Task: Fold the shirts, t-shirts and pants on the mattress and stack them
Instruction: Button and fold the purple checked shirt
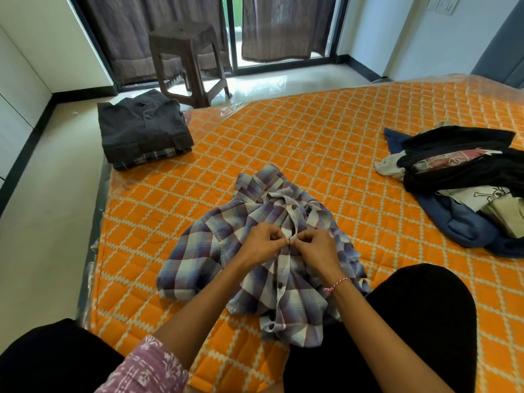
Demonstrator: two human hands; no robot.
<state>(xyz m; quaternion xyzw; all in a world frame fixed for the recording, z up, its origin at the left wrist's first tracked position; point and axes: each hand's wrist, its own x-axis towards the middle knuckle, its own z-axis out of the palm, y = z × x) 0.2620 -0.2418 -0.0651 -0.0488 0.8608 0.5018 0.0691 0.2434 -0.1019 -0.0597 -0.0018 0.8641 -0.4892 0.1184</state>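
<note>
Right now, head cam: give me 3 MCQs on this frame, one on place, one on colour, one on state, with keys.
1. Where does the folded stack lie?
A. far left corner of the mattress
B. on the stool
C. on the person's lap

2. What colour is the stack's top garment?
A. white
B. dark grey
C. orange

3. What are the hands doing to the plaid shirt?
A. resting flat on it
B. lifting it overhead
C. pinching its button placket

Key: 1 A, the stack sits at the mattress corner in front of the stool. 2 B, a dark grey shirt tops it. 3 C, left hand and right hand meet at the placket, fingers curled.
</note>
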